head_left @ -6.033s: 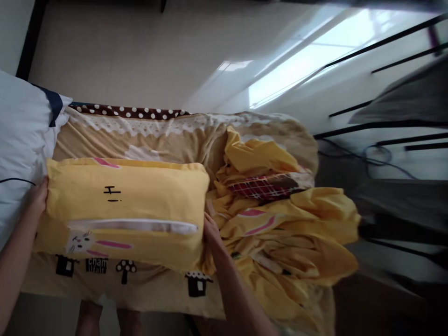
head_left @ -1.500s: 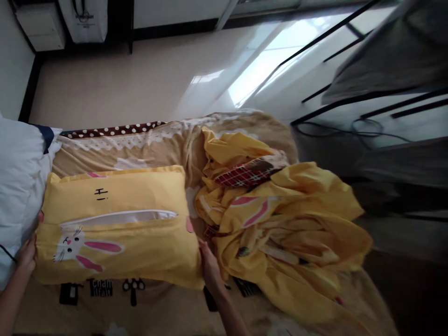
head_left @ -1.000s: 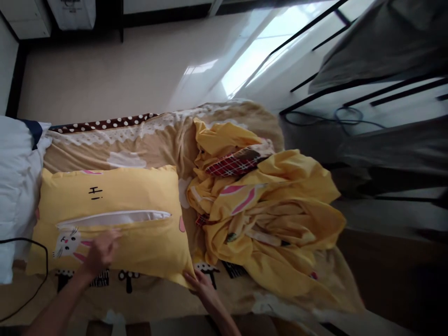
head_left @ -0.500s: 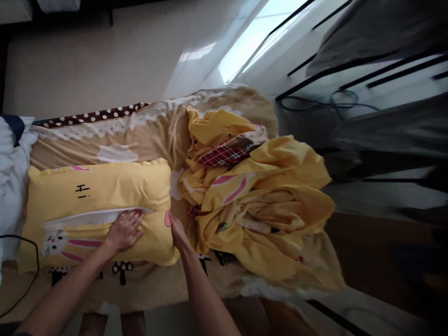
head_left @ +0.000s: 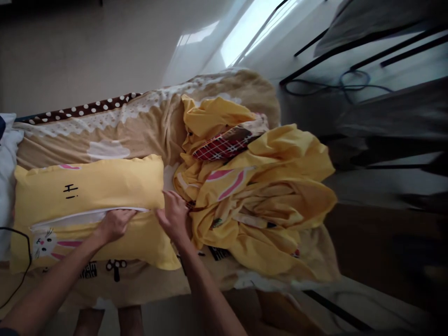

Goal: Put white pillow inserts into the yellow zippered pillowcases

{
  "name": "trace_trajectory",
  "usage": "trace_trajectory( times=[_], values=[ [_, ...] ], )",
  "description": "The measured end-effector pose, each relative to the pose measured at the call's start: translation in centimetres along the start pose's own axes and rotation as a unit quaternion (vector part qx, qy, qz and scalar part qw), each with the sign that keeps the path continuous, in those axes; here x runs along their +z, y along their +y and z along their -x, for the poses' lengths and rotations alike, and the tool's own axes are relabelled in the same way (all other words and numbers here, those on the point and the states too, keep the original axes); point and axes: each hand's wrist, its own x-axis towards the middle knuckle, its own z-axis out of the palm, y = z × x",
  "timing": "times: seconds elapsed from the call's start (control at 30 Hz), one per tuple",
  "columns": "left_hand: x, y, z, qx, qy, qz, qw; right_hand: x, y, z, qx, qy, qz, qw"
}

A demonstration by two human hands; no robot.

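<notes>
Leaning over the bed, the person has both hands at the near end of a yellow pillow (head_left: 91,186) printed with a rabbit and the word "Hi". It lies lengthwise on the tan blanket (head_left: 140,135), its far end against a white pillow (head_left: 6,158).

The left hand (head_left: 114,224) is bunched on the lip of the zip opening (head_left: 70,217), fingers curled onto the cloth where the white inner shows through. The right hand (head_left: 173,217) sits against the pillow's end, just past where the opening stops. From where I stand I cannot tell whether it grips the cloth or only presses on it.

To my eye the zip is the work in hand. It would go best with the case held taut along the seam, one hand anchoring the end while the other runs straight down the line. The white filling should be kept tucked below the teeth so nothing catches.

Just beside the right hand, a heap of yellow bedding (head_left: 266,205) with a red plaid patch (head_left: 224,147) is piled on the same blanket. It lies close enough to snag a sleeve or corner. The blanket has a lace trim and a brown polka-dot border (head_left: 80,110) on its far side. A black cable (head_left: 21,261) loops by the pillow's left end. Beyond the bed are pale glossy floor (head_left: 87,46) with window glare, and black-framed furniture (head_left: 350,60) to the right.
</notes>
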Motion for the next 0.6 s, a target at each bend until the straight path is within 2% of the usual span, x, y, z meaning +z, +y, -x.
trace_trajectory(
  times=[0.07, 0.1, 0.2, 0.27, 0.33, 0.4, 0.5, 0.6],
  values=[
    [-0.3, -1.3, 0.9, -0.012, 0.038, 0.012, 0.999, 1.1, -3.0, 0.0, -0.099, -0.065, 0.055, 0.991],
    [-0.5, -1.9, 1.7, -0.045, 0.059, -0.004, 0.997, 2.0, -4.3, -0.1, -0.111, -0.078, 0.081, 0.987],
    [-1.2, -3.0, 4.1, -0.178, 0.071, -0.090, 0.977, 4.2, -6.6, -0.9, -0.045, -0.026, 0.136, 0.989],
    [-1.7, -3.0, 4.0, -0.195, 0.046, -0.110, 0.974, 4.7, -6.9, -2.0, -0.001, 0.005, 0.139, 0.990],
    [-1.7, -2.5, 1.9, -0.141, 0.019, -0.085, 0.986, 4.5, -7.0, -3.2, 0.007, -0.003, 0.129, 0.992],
    [-1.3, -1.9, -1.9, -0.087, 0.005, -0.044, 0.995, 3.5, -7.0, -4.3, -0.002, -0.010, 0.122, 0.992],
    [-0.4, -1.3, -7.2, -0.082, 0.010, 0.016, 0.996, 1.5, -7.1, -5.5, -0.015, 0.011, 0.122, 0.992],
    [0.3, -1.1, -9.6, -0.088, 0.022, 0.057, 0.994, 0.2, -6.9, -6.2, -0.014, 0.043, 0.119, 0.992]
  ],
)
